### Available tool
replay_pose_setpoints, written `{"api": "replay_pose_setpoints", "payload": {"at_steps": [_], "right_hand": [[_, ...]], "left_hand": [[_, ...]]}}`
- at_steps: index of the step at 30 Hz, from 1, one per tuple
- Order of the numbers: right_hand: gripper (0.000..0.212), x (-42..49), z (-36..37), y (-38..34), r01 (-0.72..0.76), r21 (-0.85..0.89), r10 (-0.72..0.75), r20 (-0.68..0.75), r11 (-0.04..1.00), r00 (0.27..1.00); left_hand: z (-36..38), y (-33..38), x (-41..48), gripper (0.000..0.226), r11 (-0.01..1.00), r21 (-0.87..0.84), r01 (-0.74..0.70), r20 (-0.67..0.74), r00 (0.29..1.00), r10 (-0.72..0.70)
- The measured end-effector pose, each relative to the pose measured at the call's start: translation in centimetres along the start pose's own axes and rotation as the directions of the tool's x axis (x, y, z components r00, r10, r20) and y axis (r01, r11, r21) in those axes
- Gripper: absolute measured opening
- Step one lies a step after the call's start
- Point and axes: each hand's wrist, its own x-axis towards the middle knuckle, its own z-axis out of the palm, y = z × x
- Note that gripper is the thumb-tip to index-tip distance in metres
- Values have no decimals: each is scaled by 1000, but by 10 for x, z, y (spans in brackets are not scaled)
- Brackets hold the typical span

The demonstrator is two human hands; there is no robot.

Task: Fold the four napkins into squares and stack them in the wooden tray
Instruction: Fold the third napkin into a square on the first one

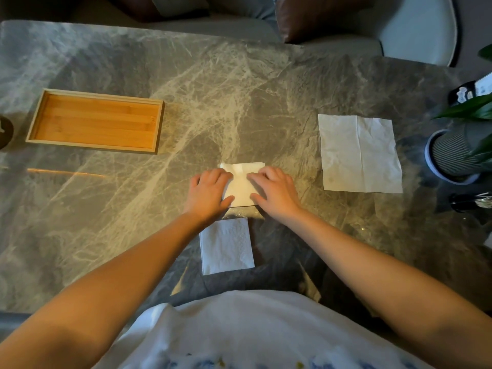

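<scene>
Hands both flat on a partly folded white napkin (241,183) near the middle of the grey marble worktop (159,75), slightly toward the near edge. Left hand (209,191) covers the napkin's left side, fingers spread and pressing down; right hand (274,191) covers the right side, fingers loosely spread, fingertips on the paper. Neither hand grips anything, both palms down. Layered edges of the napkin show at its far side, above the fingers. Folded square napkin (226,246) lies flat just nearer the near edge, between the forearms, apart from the one under the hands. Unfolded napkin (359,153) lies open and creased toward the right edge of the worktop, well apart from the hands. Can't tell where the fourth napkin is. Wooden tray (37,115) sits toward the far left corner, long side running left-right, nothing visible in it. Ribbed grey plant pot (452,155) with green leaves at the right edge, near the unfolded napkin. Person's white shirt (253,328) fills the bottom of the view.
</scene>
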Motion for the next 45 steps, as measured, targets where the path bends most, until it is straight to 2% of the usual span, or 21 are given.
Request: {"api": "replay_pose_setpoints", "payload": {"at_steps": [3, 7, 15, 27, 30, 32, 34, 37, 40, 41, 44, 45], "right_hand": [[64, 7, 5, -8, 46, -117, -34, 104, 992, 994], [72, 10, 11, -6, 30, -176, 14, 242, 984, 970], [73, 2, 9, 8, -4, -145, 46, 287, 989, 957], [73, -4, 2, 29, -36, -141, 69, 237, 989, 969], [74, -5, 2, 28, -42, -136, 74, 237, 990, 969], [74, -5, 2, 28, -47, -131, 77, 234, 990, 969], [74, -5, 3, 28, -46, -132, 76, 232, 990, 970], [74, -5, 3, 29, -42, -128, 71, 230, 991, 971], [73, -5, 3, 29, -41, -126, 69, 231, 991, 970], [73, -5, 4, 29, -41, -130, 71, 232, 991, 970], [73, -5, 4, 28, -51, -128, 80, 232, 990, 969], [73, -5, 4, 28, -52, -127, 81, 233, 991, 969]], "left_hand": [[4, 5, 6, 62, 994, 78, -77, 81, 994, 71], [11, 1, 6, 68, 990, 129, -60, 219, 975, 30], [14, -11, 1, 68, 980, 181, -80, 292, 956, 24], [1, -24, -8, 73, 981, 195, -26, 297, 954, -34], [-3, -17, -8, 78, 995, 80, 60, 221, 972, -77], [-5, -6, -9, 76, 978, -83, 193, 134, 974, -181], [-6, 5, -5, 70, 895, -278, 349, 146, 936, -320], [-3, 14, 5, 61, 699, -492, 520, 303, 854, -422], [-3, 19, 8, 48, 372, -660, 653, 480, 747, -460], [-4, 20, 9, 42, 299, -682, 667, 508, 726, -463], [-6, 22, 12, 12, 203, -737, 645, 520, 733, -439], [-8, 23, 14, 11, 152, -755, 638, 536, 733, -418]]}}
